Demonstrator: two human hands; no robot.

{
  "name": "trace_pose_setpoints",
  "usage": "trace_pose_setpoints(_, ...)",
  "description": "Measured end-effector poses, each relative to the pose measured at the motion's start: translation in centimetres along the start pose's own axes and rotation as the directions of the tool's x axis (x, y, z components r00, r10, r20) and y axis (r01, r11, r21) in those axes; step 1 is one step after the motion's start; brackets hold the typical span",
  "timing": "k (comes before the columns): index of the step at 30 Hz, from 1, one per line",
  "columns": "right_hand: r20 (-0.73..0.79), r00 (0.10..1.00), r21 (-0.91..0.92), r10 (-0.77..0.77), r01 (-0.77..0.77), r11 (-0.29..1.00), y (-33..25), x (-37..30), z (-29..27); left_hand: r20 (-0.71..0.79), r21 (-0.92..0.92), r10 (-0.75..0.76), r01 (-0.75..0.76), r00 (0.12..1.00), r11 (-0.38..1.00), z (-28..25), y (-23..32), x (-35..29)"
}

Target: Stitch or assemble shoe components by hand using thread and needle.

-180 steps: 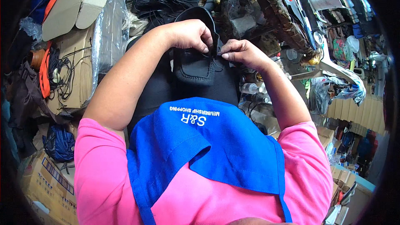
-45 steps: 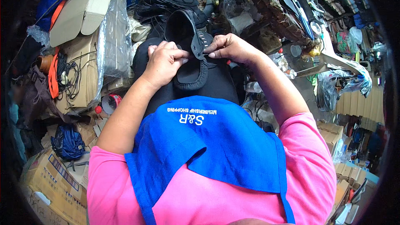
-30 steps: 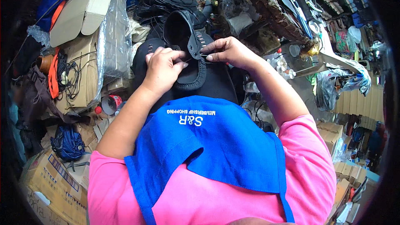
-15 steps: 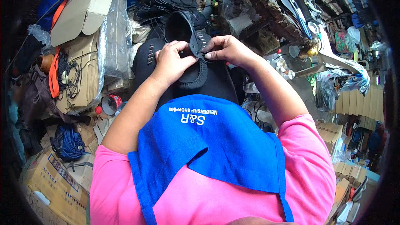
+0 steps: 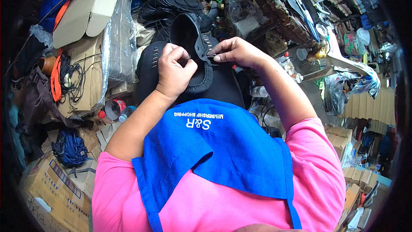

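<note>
Since half a second ago, left hand (image 5: 177, 68) has pulled slightly left off the flap of the black shoe (image 5: 201, 47). It's curled closed now; can't tell if it grips anything. Right hand (image 5: 218, 55) pinches at the shoe's right edge, item too small to tell. Shoe's on the lap, toe near; left hand blocks part of its left side. Around: plastic-wrapped cardboard (image 5: 118, 43) left, dark pile (image 5: 174, 3) far, clear bottle (image 5: 259, 91) right.
</note>
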State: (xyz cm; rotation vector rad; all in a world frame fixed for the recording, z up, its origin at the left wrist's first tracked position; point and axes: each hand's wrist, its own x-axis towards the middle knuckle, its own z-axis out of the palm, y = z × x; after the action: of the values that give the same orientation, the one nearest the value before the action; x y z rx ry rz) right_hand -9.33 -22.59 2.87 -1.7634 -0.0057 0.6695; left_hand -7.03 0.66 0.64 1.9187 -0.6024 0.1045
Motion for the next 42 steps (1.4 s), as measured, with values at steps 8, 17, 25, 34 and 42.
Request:
trace_pose_setpoints(8, 0.02, 1.0, -0.023, -0.006, 0.007, 1.0, -0.2, 0.1, -0.1, 0.156, 0.185, 0.187, -0.215, 0.97, 0.959, -0.2, -1.9, 4.6)
trace_pose_setpoints(17, 0.027, 0.999, 0.057, 0.027, -0.028, 0.998, 0.1, 0.4, -0.3, 0.218, 0.2, 0.071, -0.116, 0.973, 0.973, -1.2, -1.1, 0.6)
trace_pose_setpoints(25, -0.051, 0.999, 0.018, 0.015, -0.014, 1.0, -0.1, 0.1, 0.7, 0.3, 0.239, -0.222, 0.152, 0.928, 0.959, 0.0, -0.7, 0.9)
trace_pose_setpoints(34, -0.054, 0.999, -0.093, 0.006, -0.011, 0.996, -1.2, 0.9, 0.6, 0.356, 0.176, -0.266, 0.215, 0.896, 0.961, 1.4, -1.2, 1.6)
trace_pose_setpoints(42, 0.022, 0.999, -0.283, -0.041, 0.045, 0.958, -2.2, 2.3, 0.5, 0.486, 0.445, -0.195, -0.049, 0.852, 0.894, -0.6, 0.8, 3.2)
